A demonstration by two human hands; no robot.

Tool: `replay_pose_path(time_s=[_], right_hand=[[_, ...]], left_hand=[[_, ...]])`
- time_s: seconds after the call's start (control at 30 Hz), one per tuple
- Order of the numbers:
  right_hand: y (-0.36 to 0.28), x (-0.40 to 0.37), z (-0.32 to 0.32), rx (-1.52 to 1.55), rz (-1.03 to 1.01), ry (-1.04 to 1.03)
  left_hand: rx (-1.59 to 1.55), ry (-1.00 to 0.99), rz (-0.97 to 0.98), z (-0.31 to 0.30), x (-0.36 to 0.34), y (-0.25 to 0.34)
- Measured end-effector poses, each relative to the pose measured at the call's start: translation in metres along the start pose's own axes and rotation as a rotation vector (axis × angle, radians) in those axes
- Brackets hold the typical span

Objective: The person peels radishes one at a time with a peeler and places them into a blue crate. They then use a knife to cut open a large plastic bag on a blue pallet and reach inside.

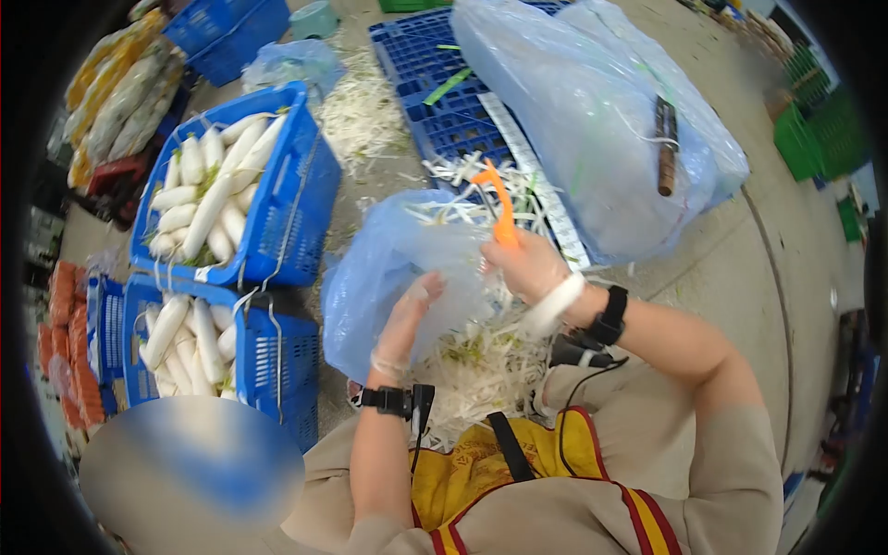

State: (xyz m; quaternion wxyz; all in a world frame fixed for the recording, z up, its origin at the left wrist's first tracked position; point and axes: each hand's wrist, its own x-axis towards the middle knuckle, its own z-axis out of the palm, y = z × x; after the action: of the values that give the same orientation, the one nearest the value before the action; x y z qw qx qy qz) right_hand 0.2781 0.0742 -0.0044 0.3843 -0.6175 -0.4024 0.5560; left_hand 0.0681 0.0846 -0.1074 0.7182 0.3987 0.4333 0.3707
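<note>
Head view, near to far. A yellow apron [462, 472] covers the person's lap at the bottom edge. The left hand [407, 319], with a black strap at the wrist, lies open with its fingers stretched flat against a crumpled blue bag [388, 268] directly ahead. The right hand [529, 268] is closed around the handle of an orange peeler [500, 208], which points up and away just above the bag's top edge. A heap of white peelings [481, 365] lies on the floor below both hands. To the left stand two blue baskets, the nearer [273, 361] and the farther [301, 208], each holding white radishes [190, 338]. Beyond the hands, a blue pallet [435, 83] carries a large clear bag [592, 120].
</note>
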Motion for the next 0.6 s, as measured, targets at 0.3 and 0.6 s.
replay_pose_path(time_s=[0.3,0.6], right_hand=[[0.084,0.062,-0.125,-1.693,0.037,-0.363],[0.151,0.107,-0.13,-0.691,0.337,0.02]], left_hand=[[-0.47,0.608,-0.059,-0.165,-0.029,-0.031],[-0.188,1.033,0.172,-0.14,-0.049,0.005]])
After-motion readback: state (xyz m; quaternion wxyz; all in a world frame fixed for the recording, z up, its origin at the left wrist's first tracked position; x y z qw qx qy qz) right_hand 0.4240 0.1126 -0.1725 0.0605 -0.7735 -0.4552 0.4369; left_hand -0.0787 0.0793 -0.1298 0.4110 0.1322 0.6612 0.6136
